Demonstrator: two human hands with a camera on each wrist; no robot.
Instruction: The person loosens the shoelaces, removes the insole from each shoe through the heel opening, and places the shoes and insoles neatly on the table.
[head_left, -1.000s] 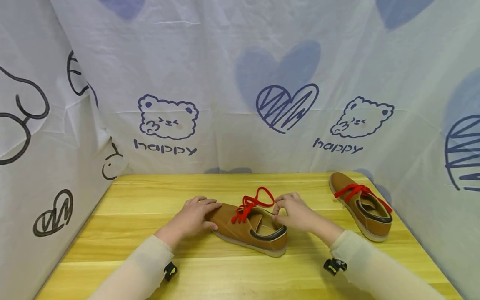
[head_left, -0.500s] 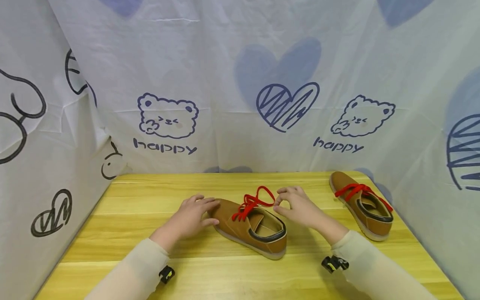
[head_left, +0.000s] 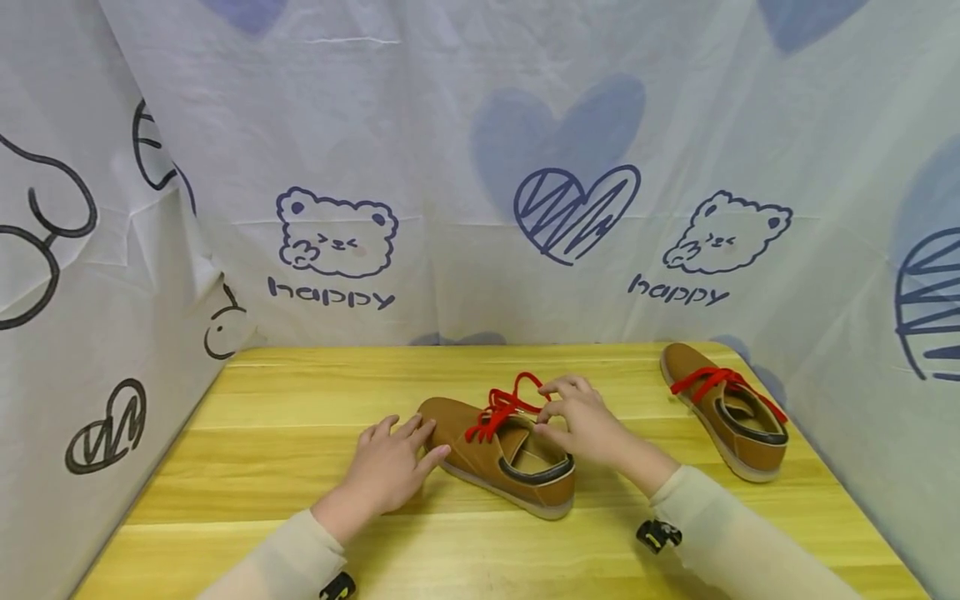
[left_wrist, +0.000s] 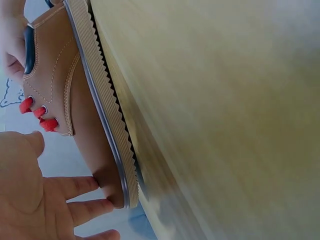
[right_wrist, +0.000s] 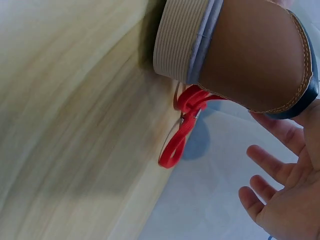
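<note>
A brown leather shoe (head_left: 472, 450) lies sole down on the table, toe to the left, heel to the right. Red laces (head_left: 495, 417) run through its eyelets, with a loop standing out on the far side. My left hand (head_left: 390, 467) is at the toe, fingers spread; in the left wrist view its fingertips (left_wrist: 102, 205) reach the toe cap. Beside the shoe's opening is my right hand (head_left: 581, 421), thumb and index near the far collar edge. In the right wrist view the heel hides part of the thumb, and the other fingers (right_wrist: 267, 165) are loosely bent.
A second brown shoe (head_left: 727, 425) with red laces stands at the table's right side, toe pointing away. The wooden table (head_left: 300, 392) ends at a printed white cloth (head_left: 450, 167) behind, with more cloth at both sides.
My left hand has drawn back toward me from over the toe. My right hand lifted slightly off the collar, then came back left to it. The near shoe has turned a little.
</note>
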